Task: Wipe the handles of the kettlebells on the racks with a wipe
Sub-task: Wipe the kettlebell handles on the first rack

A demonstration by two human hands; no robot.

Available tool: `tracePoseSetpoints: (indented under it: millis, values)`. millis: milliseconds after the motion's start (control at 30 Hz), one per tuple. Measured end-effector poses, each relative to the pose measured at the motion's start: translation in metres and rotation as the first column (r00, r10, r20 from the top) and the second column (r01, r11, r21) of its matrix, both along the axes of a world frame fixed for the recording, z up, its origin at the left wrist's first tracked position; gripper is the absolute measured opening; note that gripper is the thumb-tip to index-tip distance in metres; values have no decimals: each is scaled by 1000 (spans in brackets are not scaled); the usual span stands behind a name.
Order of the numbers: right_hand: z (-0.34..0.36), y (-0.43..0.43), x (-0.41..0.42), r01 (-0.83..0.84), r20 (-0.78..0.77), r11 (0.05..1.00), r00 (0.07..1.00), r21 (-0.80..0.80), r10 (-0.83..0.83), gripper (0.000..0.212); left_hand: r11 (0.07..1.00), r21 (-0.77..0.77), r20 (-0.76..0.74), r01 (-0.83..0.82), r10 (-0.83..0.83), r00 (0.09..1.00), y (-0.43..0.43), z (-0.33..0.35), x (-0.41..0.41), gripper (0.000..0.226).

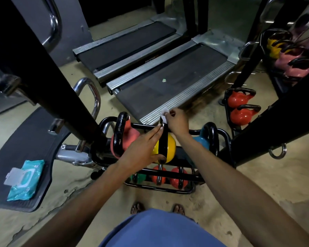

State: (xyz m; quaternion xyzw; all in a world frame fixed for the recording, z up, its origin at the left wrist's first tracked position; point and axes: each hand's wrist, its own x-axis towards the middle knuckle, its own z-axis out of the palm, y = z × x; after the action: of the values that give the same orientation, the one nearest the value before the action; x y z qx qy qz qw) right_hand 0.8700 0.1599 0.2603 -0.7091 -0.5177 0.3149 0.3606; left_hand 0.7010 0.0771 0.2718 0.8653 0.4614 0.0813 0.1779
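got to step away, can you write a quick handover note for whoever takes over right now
Left hand: lies open on the yellow kettlebell, fingers straight along its black handle, steadying it.
Right hand: pinches the white wipe at the handle's far end.
Wipes pack: flap open, on the mat to the left.
Done: cannot tell which handles are already wiped.
Left: finish this handle, then probably the pink kettlebell and blue kettlebell beside it, the lower-row kettlebells and the red kettlebells on the right rack.
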Motion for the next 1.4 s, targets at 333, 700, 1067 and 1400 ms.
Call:
tracePoseSetpoints:
  millis: [333, 700, 1067, 1400]
  values:
    - [49, 51, -33, -486, 580, 666, 340, -566, 740, 21, 972, 222, 85, 74, -95, 992, -31, -8, 4, 64]
    - [35, -45, -3, -623, 676, 767, 501, -151, 540, 35, 982, 73, 421, -175, 129, 898, -38, -9, -34, 45]
    - [10, -101, -33, 316, -424, 947, 852, -55, -309, 7, 994, -114, 176, 5, 15, 984, 85, 35, 11, 30]
    - [-5, -48, -6, -6, -826, 868, 311, -496, -470, 26, 977, -112, -148, 182, -198, 969, 122, 60, 27, 26]
